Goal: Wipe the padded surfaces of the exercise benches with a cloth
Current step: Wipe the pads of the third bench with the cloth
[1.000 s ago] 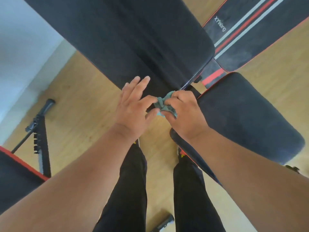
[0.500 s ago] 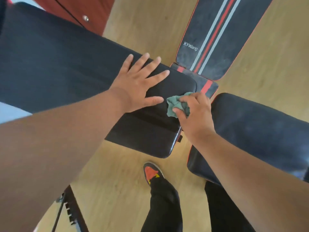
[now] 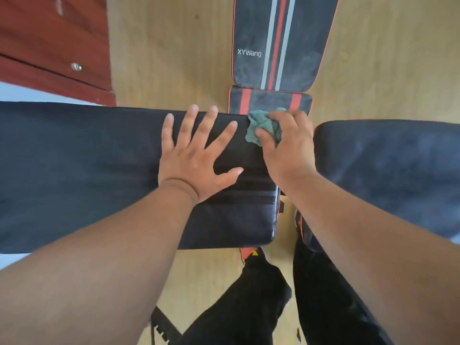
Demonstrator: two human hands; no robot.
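Observation:
A long black padded bench back (image 3: 87, 170) stretches from the left edge to the middle of the view. My left hand (image 3: 196, 158) lies flat on it with fingers spread. At the pad's far right corner my right hand (image 3: 288, 148) grips a crumpled green cloth (image 3: 258, 127) and holds it against the pad. A black seat pad (image 3: 393, 170) lies to the right, across a narrow gap.
Ahead lies a second bench: a striped pad marked XYWang (image 3: 281, 43) and a short pad (image 3: 270, 100) with red bars. A red-brown cabinet (image 3: 54, 46) stands at top left. Wooden floor (image 3: 174, 58), my legs and shoe (image 3: 249, 255), and a metal frame piece (image 3: 161, 327) lie below.
The view has swung so the black back pad now runs left to right. My left hand went from beside the cloth to flat on the pad. The cloth moved to the pad's far corner.

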